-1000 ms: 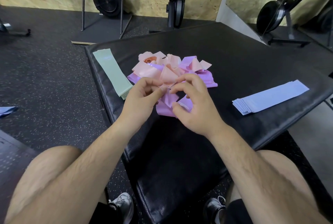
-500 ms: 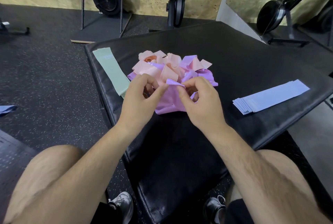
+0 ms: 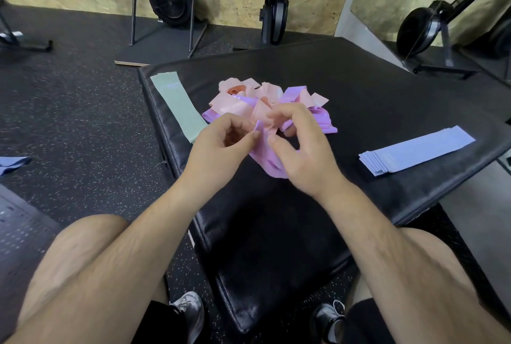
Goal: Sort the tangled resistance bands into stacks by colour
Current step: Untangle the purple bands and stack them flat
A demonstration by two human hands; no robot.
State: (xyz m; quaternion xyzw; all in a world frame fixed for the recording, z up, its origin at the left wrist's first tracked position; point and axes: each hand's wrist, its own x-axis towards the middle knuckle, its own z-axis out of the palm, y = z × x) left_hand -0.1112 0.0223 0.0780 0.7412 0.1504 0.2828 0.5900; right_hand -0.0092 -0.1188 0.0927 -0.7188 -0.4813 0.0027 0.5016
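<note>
Both hands work the near edge of the pink-and-purple tangle [image 3: 240, 106] in the middle of the black pad [image 3: 359, 89], left hand [image 3: 221, 147] and right hand [image 3: 307, 158] each pinching one purple band [image 3: 266, 161], green stack [image 3: 179, 106] just left, blue stack [image 3: 414, 153] well apart right.

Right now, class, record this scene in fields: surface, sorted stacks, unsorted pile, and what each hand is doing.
Surface: black padded vinyl mat
Sorted, left: flat stack of sage-green resistance bands, along the mat's left edge
Sorted, right: flat stack of pale blue resistance bands, near the right edge
Unsorted: tangle of pink and purple bands, between the two stacks
Left hand: pinches a loose purple rubber band
Right hand: fingers curled on the same band, beside the tangle
</note>
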